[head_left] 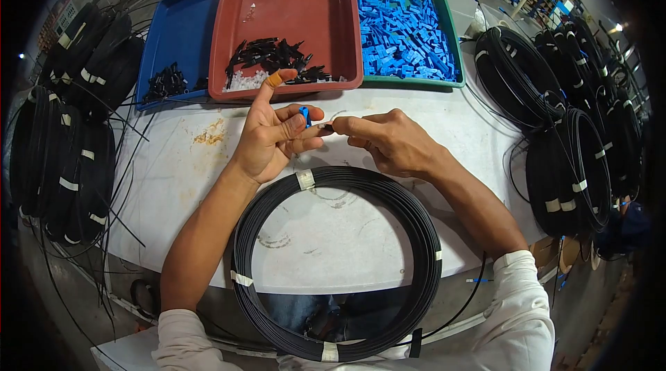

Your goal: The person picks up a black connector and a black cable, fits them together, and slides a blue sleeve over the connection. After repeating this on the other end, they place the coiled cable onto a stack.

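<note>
My left hand [269,134] pinches a small blue plastic connector part [305,116] between thumb and fingers. Its index finger, with an orange wrap [277,79] near the tip, points up toward the red tray. Close beside it, the fingertips of my right hand [397,141] are closed on a small black piece [328,127], whose far end meets the left fingers. Below both hands, a large coil of black cable [427,246], bound with pale tape, lies over the table's front edge.
At the back, a red tray [291,3] holds black parts and small clear pieces. A blue tray [182,31] with black parts stands left of it, and a green tray [456,45] of blue connectors right. Cable coils [45,156] hang leftward; more coils [565,170] crowd the right.
</note>
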### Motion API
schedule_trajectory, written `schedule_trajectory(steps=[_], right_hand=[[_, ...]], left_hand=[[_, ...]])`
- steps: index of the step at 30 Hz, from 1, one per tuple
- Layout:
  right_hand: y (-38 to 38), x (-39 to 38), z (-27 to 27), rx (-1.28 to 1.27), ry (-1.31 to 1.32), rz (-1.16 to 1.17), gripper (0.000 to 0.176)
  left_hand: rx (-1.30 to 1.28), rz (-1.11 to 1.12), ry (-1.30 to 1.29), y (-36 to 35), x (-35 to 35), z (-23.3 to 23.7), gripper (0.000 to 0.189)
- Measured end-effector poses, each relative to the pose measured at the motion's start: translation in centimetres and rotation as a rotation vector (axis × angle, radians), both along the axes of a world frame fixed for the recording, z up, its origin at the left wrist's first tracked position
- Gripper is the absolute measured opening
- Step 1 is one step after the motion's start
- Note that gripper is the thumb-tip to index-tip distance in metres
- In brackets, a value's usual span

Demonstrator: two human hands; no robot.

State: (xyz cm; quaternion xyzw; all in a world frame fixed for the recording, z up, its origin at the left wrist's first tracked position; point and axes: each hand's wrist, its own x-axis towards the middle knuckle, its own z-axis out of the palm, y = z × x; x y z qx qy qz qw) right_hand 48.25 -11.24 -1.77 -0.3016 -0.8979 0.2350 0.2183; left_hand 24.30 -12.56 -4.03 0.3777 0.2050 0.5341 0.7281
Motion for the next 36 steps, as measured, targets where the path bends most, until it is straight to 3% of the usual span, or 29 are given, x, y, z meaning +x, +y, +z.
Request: schedule_trajectory(steps=[12, 14, 15, 16, 18, 19, 23, 25, 28, 36], right_hand=[[0.6, 0.6, 0.2, -0.041, 0.07, 0.039, 0.051], [0.8, 0.9, 0.5, -0.115, 0.156, 0.008, 0.049], [0.9, 1.0, 0.7, -0.189, 0.238, -0.026, 0.046], [1.1, 1.1, 0.3, -0.219, 0.29, -0.052, 0.039], [1.9, 1.4, -0.6, -0.216, 0.352, -0.037, 0.035], [2.1, 1.6, -0.7, -0.208, 0.347, -0.033, 0.035], [2.0, 1.6, -0.8, -0.202, 0.373, -0.074, 0.029], [1.6, 1.3, -0.8, -0.187, 0.352, -0.082, 0.028], [0.9, 0.9, -0.3, -0.143, 0.26, -0.058, 0.027], [0.7, 0.7, -0.4, -0.105, 0.249, -0.031, 0.025]], left_hand=[[0.046, -0.072, -0.025, 0.7, -0.3, -0.7, 0.067], [0.043, 0.075, 0.111, 0.9, -0.1, -0.6, 0.061], [0.129, 0.133, 0.192, 1.0, -0.1, -0.7, 0.046], [0.133, 0.142, 0.195, 1.3, -0.8, -1.1, 0.046], [0.278, 0.188, 0.438, 2.0, -1.9, -1.4, 0.032], [0.273, 0.168, 0.384, 1.9, -2.1, -1.5, 0.023], [0.173, 0.156, 0.342, 1.3, -1.9, -1.0, 0.024], [0.225, 0.159, 0.49, 1.1, -1.4, -0.8, 0.026], [0.254, 0.131, 0.517, 0.2, -0.8, 0.3, 0.025], [0.286, 0.175, 0.547, 0.7, -0.8, -0.9, 0.012]])
